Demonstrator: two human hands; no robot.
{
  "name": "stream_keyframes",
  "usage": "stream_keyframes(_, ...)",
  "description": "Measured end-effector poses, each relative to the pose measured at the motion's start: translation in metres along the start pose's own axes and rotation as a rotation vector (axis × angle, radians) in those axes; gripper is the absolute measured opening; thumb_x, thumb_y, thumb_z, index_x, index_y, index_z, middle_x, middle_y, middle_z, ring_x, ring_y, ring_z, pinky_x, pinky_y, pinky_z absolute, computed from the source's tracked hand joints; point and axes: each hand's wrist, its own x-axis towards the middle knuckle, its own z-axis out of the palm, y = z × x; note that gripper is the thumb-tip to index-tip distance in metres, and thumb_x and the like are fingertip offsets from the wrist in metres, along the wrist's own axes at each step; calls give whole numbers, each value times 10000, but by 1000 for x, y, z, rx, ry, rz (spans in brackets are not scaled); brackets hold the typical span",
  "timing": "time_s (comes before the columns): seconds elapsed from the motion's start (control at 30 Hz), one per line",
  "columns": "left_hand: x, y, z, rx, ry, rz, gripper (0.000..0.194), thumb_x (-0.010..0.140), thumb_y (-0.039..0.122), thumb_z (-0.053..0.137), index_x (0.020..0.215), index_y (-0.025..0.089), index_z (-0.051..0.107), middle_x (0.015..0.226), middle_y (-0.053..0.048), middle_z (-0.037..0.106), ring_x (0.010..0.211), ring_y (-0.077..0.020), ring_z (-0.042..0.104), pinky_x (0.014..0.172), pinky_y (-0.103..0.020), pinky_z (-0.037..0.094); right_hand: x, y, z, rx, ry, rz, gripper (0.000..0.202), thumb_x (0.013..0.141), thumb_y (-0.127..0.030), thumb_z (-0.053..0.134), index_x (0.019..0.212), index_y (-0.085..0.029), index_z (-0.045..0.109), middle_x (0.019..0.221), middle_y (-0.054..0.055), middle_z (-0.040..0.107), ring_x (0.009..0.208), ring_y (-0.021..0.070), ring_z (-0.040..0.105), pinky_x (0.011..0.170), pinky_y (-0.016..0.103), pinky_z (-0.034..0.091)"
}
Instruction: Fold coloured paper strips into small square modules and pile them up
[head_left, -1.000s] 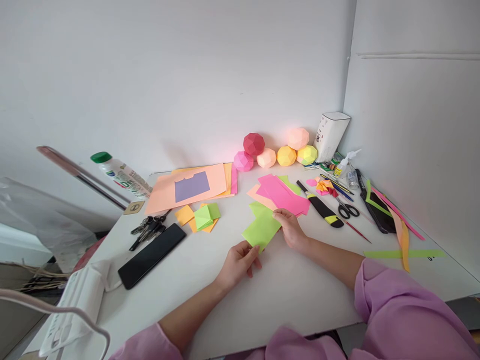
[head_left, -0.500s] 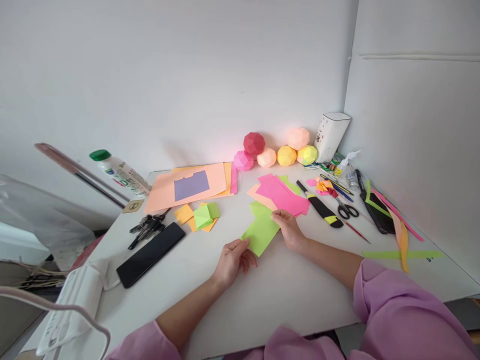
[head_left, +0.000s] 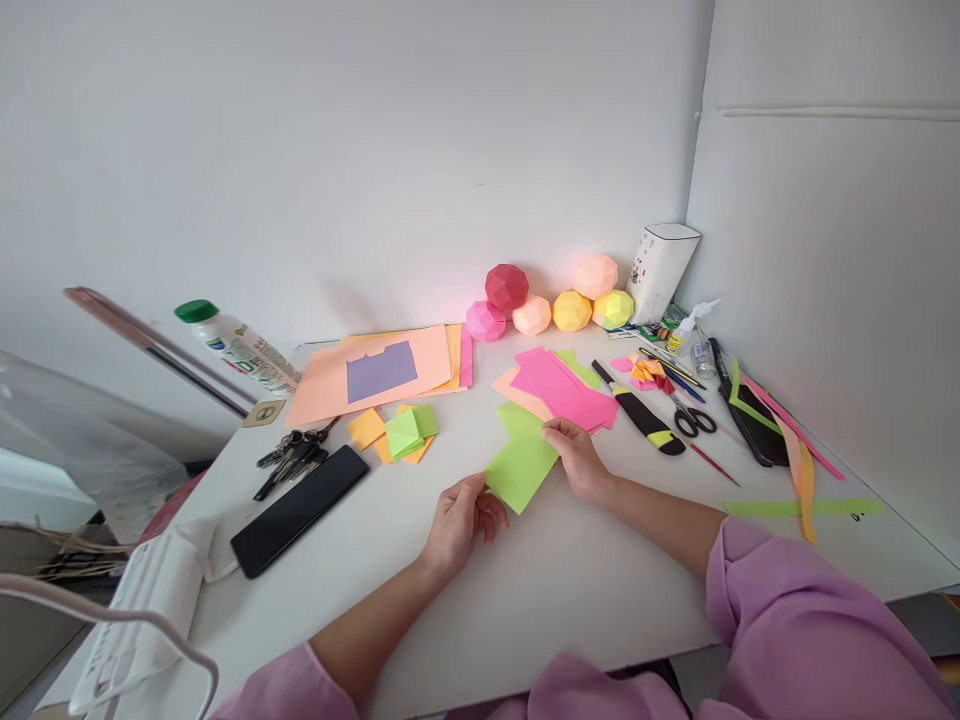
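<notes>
A light-green sheet of paper (head_left: 520,472) is held just above the white table (head_left: 592,590), in front of me. My right hand (head_left: 579,458) pinches its right edge between thumb and fingers. At the left corner of the sheet is my left hand (head_left: 459,520), thumb and forefinger together at the very edge, the other fingers curled. Another green piece (head_left: 517,420) shows just behind the held sheet. Beyond it lie pink paper pieces (head_left: 566,392) and a peach piece (head_left: 517,390), partly overlapping.
Left are green squares (head_left: 405,432), keys (head_left: 296,460), a black phone (head_left: 300,510) and large coloured sheets (head_left: 322,385). Faceted paper balls (head_left: 506,288) stand by the wall. Right are a cutter knife (head_left: 637,410), scissors (head_left: 694,418), a glue bottle (head_left: 686,332) and paper strips (head_left: 802,508).
My left thumb has slid outward from the top of the green sheet to its corner edge. My right hand keeps its pinch. The view has shifted very slightly.
</notes>
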Motion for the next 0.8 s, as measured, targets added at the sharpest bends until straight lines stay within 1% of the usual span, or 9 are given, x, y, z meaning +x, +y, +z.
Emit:
stream_keyframes(0.1, 0, 2, 1, 64, -48, 10, 336, 781, 493, 462, 647, 186, 439, 440, 31, 538, 305, -79, 381, 355, -212, 255, 0, 0, 0, 26, 7, 24, 218, 647, -377, 618, 636, -194, 501, 583, -37, 430, 529, 103, 371, 487, 237, 307)
stream_keyframes(0.17, 0, 2, 2, 115, -49, -4, 326, 752, 490, 528, 666, 186, 447, 434, 57, 501, 297, -59, 342, 346, -198, 211, 0, 0, 0, 33, 12, 29, 209, 650, -368, 615, 638, -194, 500, 587, -38, 432, 528, 102, 374, 484, 235, 304)
stream_keyframes(0.27, 0, -1, 3, 118, 25, 1, 350, 737, 485, 560, 619, 193, 410, 422, 80, 415, 318, -45, 287, 347, -189, 175, 0, 0, 0, 11, 21, 18, 178, 660, -335, 603, 625, -192, 503, 581, -38, 412, 530, 99, 362, 471, 227, 291)
stream_keyframes(0.37, -1, -2, 2, 96, 121, 47, 375, 730, 477, 569, 580, 199, 367, 424, 89, 338, 353, -48, 260, 369, -190, 181, -2, -1, 0, -31, -3, 28, 142, 664, -305, 583, 616, -197, 506, 558, -42, 398, 516, 101, 358, 451, 225, 288)
stream_keyframes(0.47, 0, 0, -5, 102, 233, 116, 322, 723, 456, 580, 610, 193, 434, 469, 74, 374, 406, -63, 321, 402, -191, 240, -4, -1, -2, -87, -100, 11, 129, 670, -271, 556, 589, -196, 490, 507, -52, 406, 478, 98, 378, 455, 232, 307)
stream_keyframes(0.57, 4, 7, -16, 54, 273, 181, 261, 710, 410, 605, 635, 182, 503, 544, 51, 470, 485, -76, 414, 464, -191, 330, -5, -1, -6, -167, -288, 0, 122, 682, -242, 535, 585, -189, 484, 488, -46, 465, 463, 99, 423, 464, 232, 317)
stream_keyframes(0.63, 6, 13, -24, -11, 192, 140, 260, 679, 375, 638, 591, 181, 489, 513, 58, 464, 460, -71, 420, 446, -187, 342, -5, -5, -9, -196, -406, 1, 125, 707, -255, 522, 608, -183, 501, 545, -20, 537, 490, 105, 466, 475, 232, 332)
stream_keyframes(0.7, 6, 17, -29, -65, 20, 37, 267, 651, 354, 657, 571, 182, 470, 483, 57, 473, 411, -76, 431, 404, -199, 360, -6, -9, -10, -185, -476, -10, 149, 748, -298, 502, 670, -177, 537, 666, 17, 598, 553, 117, 516, 497, 236, 361)
stream_keyframes(0.8, 2, 18, -28, -41, -248, -135, 244, 647, 352, 656, 598, 176, 494, 478, 33, 516, 357, -97, 460, 336, -220, 374, -13, -16, -6, -146, -564, 5, 220, 788, -368, 484, 802, -166, 569, 801, 50, 612, 624, 131, 560, 511, 239, 393)
